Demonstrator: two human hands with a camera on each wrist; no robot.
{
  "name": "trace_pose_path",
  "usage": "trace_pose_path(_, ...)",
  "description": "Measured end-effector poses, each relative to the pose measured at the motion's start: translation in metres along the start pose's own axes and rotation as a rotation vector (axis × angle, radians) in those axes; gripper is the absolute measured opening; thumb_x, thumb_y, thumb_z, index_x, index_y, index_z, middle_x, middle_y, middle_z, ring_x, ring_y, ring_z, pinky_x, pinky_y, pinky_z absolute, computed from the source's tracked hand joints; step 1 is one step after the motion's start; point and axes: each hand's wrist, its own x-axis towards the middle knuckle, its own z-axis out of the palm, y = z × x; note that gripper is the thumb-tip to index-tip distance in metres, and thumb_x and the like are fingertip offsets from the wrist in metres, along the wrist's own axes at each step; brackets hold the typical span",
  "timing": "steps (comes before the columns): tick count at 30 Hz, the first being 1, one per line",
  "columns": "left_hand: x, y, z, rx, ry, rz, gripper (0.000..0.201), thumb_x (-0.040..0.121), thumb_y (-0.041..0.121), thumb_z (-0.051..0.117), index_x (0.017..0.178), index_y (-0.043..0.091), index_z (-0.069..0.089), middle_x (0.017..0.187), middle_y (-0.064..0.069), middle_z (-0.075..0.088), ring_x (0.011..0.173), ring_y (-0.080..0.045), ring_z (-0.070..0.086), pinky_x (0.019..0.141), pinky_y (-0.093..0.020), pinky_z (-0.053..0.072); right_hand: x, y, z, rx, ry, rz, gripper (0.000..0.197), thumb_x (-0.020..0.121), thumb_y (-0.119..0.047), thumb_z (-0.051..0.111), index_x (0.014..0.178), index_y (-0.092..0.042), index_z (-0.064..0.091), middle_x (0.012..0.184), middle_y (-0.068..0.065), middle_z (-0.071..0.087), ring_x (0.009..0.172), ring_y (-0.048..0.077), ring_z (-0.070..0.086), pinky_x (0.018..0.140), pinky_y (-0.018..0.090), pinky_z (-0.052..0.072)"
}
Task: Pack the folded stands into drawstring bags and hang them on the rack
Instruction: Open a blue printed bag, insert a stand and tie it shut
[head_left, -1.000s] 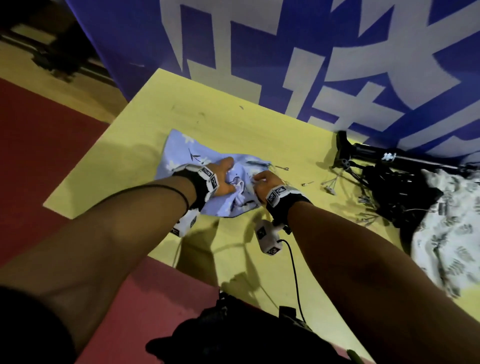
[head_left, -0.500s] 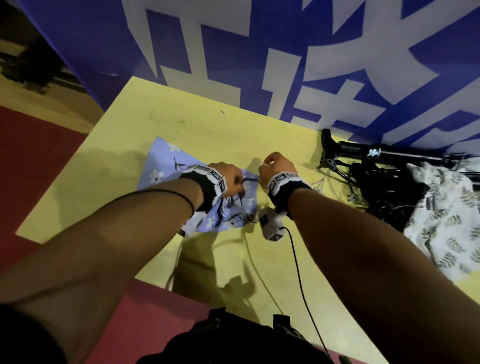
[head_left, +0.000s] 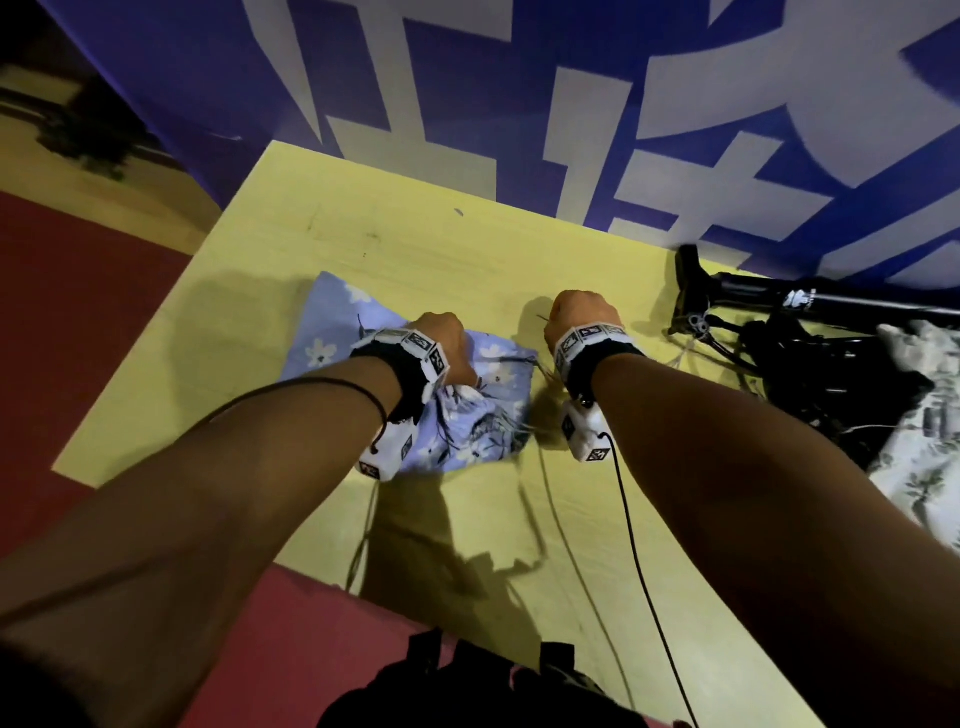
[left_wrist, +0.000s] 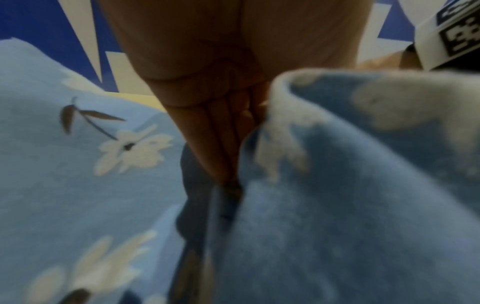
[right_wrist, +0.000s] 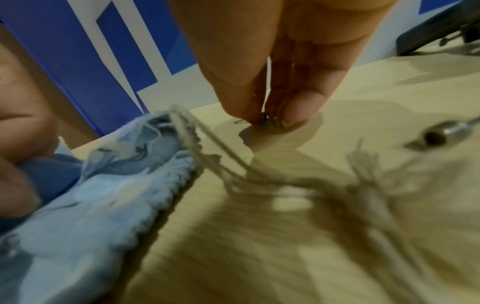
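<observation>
While the left hand (head_left: 451, 347) grips the blue bag (head_left: 332, 332), right fingers (right_wrist: 298, 109) pinching a small metal piece (right_wrist: 265, 117) may lose it.

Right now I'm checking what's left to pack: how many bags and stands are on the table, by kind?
Blue flowered bags: 1
White leaf-print bags: 1
Black folded stands: 1, as far as the dark pile shows
Total: 3
</observation>
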Motion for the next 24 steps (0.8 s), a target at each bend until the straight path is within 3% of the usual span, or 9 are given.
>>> trace_pose_path(5, -0.013, -0.001, -0.004, 0.032, -0.008, -0.011, 0.043, 0.085, 0.021, 0.070, 0.052, 0.007, 0.045, 0.051, -0.003, 0.031, 0.050, -0.027, 0.043, 0.061, -0.032, 0.036, -0.006, -0.003, -0.005, 0.069, -0.052, 0.044, 0.017, 0.083, -0.023, 0.066, 0.081, -0.008, 0.058, 0.090, 0.016, 0.065, 0.073, 0.033, 0.059, 0.063, 0.031, 0.045)
trace_pose_path(7, -0.015, -0.003, -0.004, 0.008, -0.008, -0.008, 0.040, 0.087, 0.009, 0.063, 0.057, 0.012, 0.037, 0.058, -0.005, 0.030, 0.051, -0.025, 0.033, 0.062, -0.033, 0.031, -0.010, -0.007, -0.009, 0.190, -0.050, 0.060, 0.021, 0.083, -0.026, 0.067, 0.077, -0.006, 0.063, 0.082, 0.014, 0.066, 0.069, 0.031, 0.062, 0.062, 0.032, 0.051)
trace_pose_path(10, -0.022, -0.004, -0.007, -0.072, 0.033, -0.007, 0.014, 0.089, 0.005, 0.058, 0.088, 0.019, 0.056, 0.093, -0.007, 0.054, 0.080, -0.030, 0.052, 0.069, -0.033, 0.038, -0.022, -0.015, -0.019, 0.359, -0.079, 0.045, 0.024, 0.084, -0.028, 0.069, 0.087, -0.005, 0.073, 0.088, 0.013, 0.074, 0.077, 0.031, 0.069, 0.078, 0.042, 0.060)
trace_pose_path(12, -0.025, -0.001, -0.011, -0.102, -0.005, 0.008, 0.025, 0.091, 0.004, 0.055, 0.112, 0.015, 0.064, 0.116, -0.007, 0.059, 0.103, -0.034, 0.058, 0.079, -0.034, 0.045, -0.032, -0.021, -0.022, 0.388, -0.117, 0.012, 0.027, 0.084, -0.030, 0.069, 0.088, -0.004, 0.074, 0.087, 0.013, 0.074, 0.077, 0.030, 0.070, 0.077, 0.043, 0.060)
trace_pose_path(13, -0.026, 0.001, -0.013, -0.114, -0.021, 0.010, 0.027, 0.092, 0.003, 0.054, 0.113, 0.013, 0.067, 0.120, -0.008, 0.062, 0.106, -0.035, 0.059, 0.083, -0.037, 0.049, -0.039, -0.024, -0.021, 0.385, -0.151, -0.002, 0.028, 0.083, -0.032, 0.069, 0.084, -0.004, 0.073, 0.082, 0.013, 0.073, 0.071, 0.029, 0.068, 0.071, 0.041, 0.060)
trace_pose_path(15, -0.030, 0.005, -0.015, -0.121, -0.039, 0.006, 0.025, 0.092, 0.003, 0.054, 0.109, 0.010, 0.071, 0.115, -0.012, 0.067, 0.099, -0.036, 0.063, 0.087, -0.041, 0.053, -0.049, -0.029, -0.015, 0.355, -0.240, -0.034, 0.027, 0.084, -0.032, 0.068, 0.071, -0.007, 0.067, 0.071, 0.013, 0.068, 0.056, 0.027, 0.059, 0.056, 0.034, 0.053)
trace_pose_path(19, -0.041, 0.007, -0.011, -0.136, 0.006, -0.054, 0.014, 0.093, 0.012, 0.055, 0.085, 0.012, 0.067, 0.086, -0.011, 0.057, 0.073, -0.027, 0.051, 0.070, -0.033, 0.045, -0.070, -0.028, -0.002, 0.342, -0.364, -0.048, 0.018, 0.088, -0.017, 0.067, 0.075, -0.019, 0.055, 0.071, 0.000, 0.060, 0.057, 0.011, 0.057, 0.045, 0.016, 0.050)
trace_pose_path(22, -0.048, 0.004, -0.016, -0.213, 0.107, -0.087, 0.016, 0.089, 0.020, 0.060, 0.074, 0.016, 0.059, 0.079, -0.007, 0.055, 0.071, -0.023, 0.049, 0.071, -0.035, 0.051, -0.075, -0.018, 0.014, 0.227, -0.397, -0.009, 0.035, 0.096, -0.025, 0.059, 0.069, -0.028, 0.036, 0.060, -0.005, 0.042, 0.050, 0.016, 0.041, 0.048, 0.027, 0.039)
trace_pose_path(24, -0.056, 0.001, -0.021, -0.335, 0.185, -0.067, 0.017, 0.088, 0.019, 0.060, 0.073, 0.012, 0.063, 0.083, -0.009, 0.061, 0.073, -0.027, 0.055, 0.075, -0.044, 0.055, -0.077, -0.014, 0.028, 0.156, -0.383, -0.049, 0.036, 0.099, -0.021, 0.052, 0.068, -0.022, 0.033, 0.059, -0.002, 0.037, 0.050, 0.021, 0.035, 0.054, 0.031, 0.033)
